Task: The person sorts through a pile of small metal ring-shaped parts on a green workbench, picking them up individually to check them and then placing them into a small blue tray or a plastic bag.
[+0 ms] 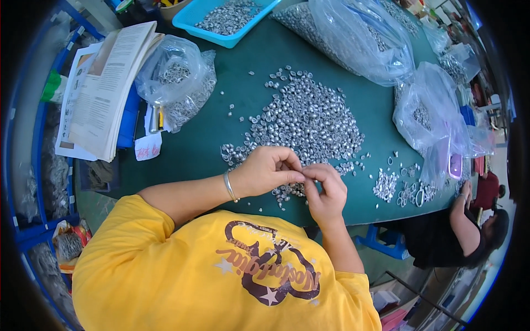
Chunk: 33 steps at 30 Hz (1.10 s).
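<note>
1. While both hands are brought together at the near edge of the green table, the left hand is curled, fingertips pinched; the right hand is closed likewise. Whatever is pinched is too small to tell.
2. A pile of small silver rings lies just beyond the hands, probably kept within reach.
3. Clear bags of like parts and a blue tray are set farther back.
4. Papers are stacked at the left.
</note>
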Available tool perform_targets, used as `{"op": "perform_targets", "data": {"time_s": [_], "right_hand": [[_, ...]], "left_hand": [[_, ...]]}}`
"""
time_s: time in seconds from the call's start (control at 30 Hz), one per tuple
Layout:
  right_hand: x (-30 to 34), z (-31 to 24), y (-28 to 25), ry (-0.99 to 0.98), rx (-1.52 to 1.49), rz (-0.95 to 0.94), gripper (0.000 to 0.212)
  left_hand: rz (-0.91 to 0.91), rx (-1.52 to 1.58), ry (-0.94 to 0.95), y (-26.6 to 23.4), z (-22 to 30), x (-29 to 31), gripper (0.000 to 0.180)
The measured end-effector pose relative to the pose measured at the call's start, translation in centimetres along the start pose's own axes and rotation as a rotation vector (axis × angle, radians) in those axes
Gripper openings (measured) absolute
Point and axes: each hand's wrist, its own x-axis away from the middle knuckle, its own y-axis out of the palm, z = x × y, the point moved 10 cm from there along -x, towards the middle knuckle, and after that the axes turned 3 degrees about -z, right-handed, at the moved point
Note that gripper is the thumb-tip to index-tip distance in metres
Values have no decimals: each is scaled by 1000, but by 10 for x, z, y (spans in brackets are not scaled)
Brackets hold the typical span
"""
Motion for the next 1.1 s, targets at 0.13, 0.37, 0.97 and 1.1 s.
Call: {"op": "perform_targets", "data": {"time_s": [0.13, 0.37, 0.97, 1.1], "right_hand": [[2, -10, 1, 8, -38, 88, 17], [13, 12, -14, 91, -48, 118, 14], [70, -34, -87, 156, 284, 101, 17], [143, -26, -105, 402, 326, 246, 12]], "left_hand": [[82, -40, 183, -14, 17, 10, 11], [988, -933, 733, -130, 142, 89, 10], [-526, -1334, 1265, 140, 298, 119, 22], [-310, -1319, 1225, 151, 293, 118, 13]]}}
